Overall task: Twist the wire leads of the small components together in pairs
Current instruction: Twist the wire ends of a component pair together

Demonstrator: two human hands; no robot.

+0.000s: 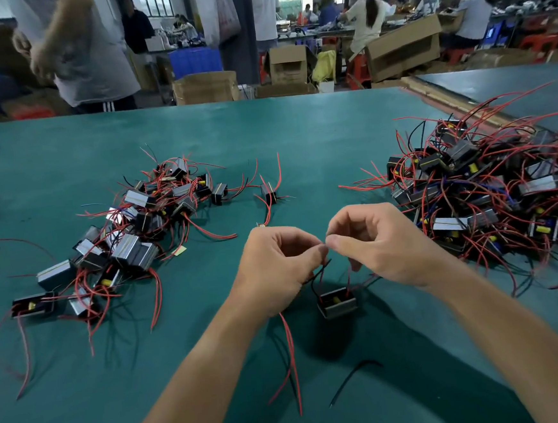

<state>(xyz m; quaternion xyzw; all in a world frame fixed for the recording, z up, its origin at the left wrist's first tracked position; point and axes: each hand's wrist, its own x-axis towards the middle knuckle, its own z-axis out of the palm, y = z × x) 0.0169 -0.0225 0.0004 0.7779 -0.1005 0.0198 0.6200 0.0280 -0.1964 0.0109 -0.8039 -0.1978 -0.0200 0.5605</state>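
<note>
A small black component (337, 302) with a yellow part inside hangs just above the green table (298, 136) between my hands. Its red and black wire leads (322, 274) rise to my fingertips. My left hand (277, 271) pinches the leads between thumb and forefinger. My right hand (378, 243) pinches them from the other side, fingertips almost touching the left ones. Long red leads (290, 350) trail down from under my left hand. A loose black wire (354, 377) lies near the front.
A pile of components with red leads (132, 229) lies at the left. A bigger tangled pile (489, 188) fills the right. One single component (268, 193) sits at centre back. Beyond the table edge are cardboard boxes (207, 86) and several people.
</note>
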